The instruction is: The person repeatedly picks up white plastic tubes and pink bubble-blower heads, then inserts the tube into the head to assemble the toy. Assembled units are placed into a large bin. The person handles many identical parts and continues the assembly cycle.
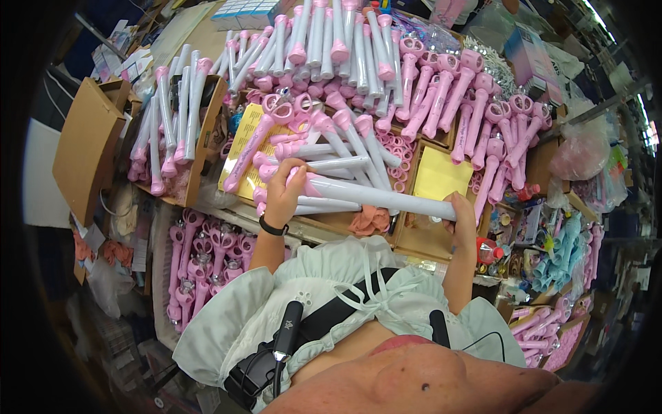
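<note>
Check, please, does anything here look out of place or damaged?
A crumpled orange cloth lies just below the held white-and-pink tube in the picture; soft and bunched, it looks stray beside the other tubes. No damage is clear.

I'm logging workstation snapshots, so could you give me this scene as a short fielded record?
Left hand: grips near the pink end of a white tube
Right hand: grips its plain end
Left wrist: black band
Beyond: pile of similar tubes
Lower left: pink ring-topped wands
Lower right: red-capped bottle
</note>
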The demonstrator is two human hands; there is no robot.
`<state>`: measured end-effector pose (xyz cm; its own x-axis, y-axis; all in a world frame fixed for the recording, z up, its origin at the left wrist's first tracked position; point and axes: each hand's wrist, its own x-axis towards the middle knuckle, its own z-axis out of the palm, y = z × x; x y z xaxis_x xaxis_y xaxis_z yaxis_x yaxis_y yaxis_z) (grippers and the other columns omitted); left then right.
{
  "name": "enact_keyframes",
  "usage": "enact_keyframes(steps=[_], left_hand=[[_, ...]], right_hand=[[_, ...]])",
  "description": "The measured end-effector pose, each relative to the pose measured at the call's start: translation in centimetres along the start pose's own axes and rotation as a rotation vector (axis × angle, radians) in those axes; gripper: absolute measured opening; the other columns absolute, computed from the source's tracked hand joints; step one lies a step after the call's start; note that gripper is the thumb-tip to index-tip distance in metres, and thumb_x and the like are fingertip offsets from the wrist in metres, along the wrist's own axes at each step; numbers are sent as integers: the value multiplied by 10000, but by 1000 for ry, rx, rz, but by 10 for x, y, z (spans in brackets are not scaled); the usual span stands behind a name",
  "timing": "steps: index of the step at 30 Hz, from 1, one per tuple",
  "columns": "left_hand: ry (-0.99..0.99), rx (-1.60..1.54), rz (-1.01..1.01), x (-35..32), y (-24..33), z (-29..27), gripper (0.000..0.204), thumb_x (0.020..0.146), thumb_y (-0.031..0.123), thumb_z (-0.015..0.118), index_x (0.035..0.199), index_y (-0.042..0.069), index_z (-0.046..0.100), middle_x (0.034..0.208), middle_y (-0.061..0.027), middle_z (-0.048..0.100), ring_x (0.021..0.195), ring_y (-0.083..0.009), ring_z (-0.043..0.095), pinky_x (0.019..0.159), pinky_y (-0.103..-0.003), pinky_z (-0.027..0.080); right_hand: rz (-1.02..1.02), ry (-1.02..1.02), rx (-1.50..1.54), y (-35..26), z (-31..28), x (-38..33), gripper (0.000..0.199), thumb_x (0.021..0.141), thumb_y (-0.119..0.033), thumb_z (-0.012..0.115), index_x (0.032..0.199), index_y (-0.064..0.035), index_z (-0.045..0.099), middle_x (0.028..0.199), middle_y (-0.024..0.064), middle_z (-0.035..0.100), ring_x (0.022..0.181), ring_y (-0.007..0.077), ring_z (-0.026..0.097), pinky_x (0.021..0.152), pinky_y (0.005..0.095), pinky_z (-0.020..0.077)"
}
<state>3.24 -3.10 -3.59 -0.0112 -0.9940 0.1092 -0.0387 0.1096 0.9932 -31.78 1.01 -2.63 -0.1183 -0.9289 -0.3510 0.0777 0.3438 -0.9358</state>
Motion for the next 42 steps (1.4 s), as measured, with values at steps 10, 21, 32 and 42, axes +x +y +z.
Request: enact_keyframes(steps=[10,21,32,42], left_hand=[[-352,-657,-789,-9,-70,60,469,933,504,366,929,74,555,702,-82,596,503,-150,562,392,-244,416],[-465,-461,-805,6,-96,42,441,965,413,359,1066,29,552,600,-83,600,408,-104,506,371,-211,383],[-378,95,-503,-7,-138,14,261,944,233,469,1086,27,542,806,-57,612,686,-119,580,625,-271,479],[-473,227,-369,-23,-132,24,297,907,261,488,1032,4,569,950,-195,612,878,-362,580,761,-397,455]], right_hand=[[-819,-105,-295,42,124,27,549,664,-146,756,1116,-13,473,985,77,536,938,184,529,821,327,431],[-234,-97,-247,37,155,181,468,813,-284,662,1112,12,458,901,110,581,776,199,570,680,341,463],[-559,301,-903,-46,191,426,636,733,-378,630,1198,28,477,1156,252,532,1077,384,519,915,421,410],[-925,-651,-901,66,176,220,246,757,-160,636,974,-60,577,949,116,605,877,326,565,740,408,445]])
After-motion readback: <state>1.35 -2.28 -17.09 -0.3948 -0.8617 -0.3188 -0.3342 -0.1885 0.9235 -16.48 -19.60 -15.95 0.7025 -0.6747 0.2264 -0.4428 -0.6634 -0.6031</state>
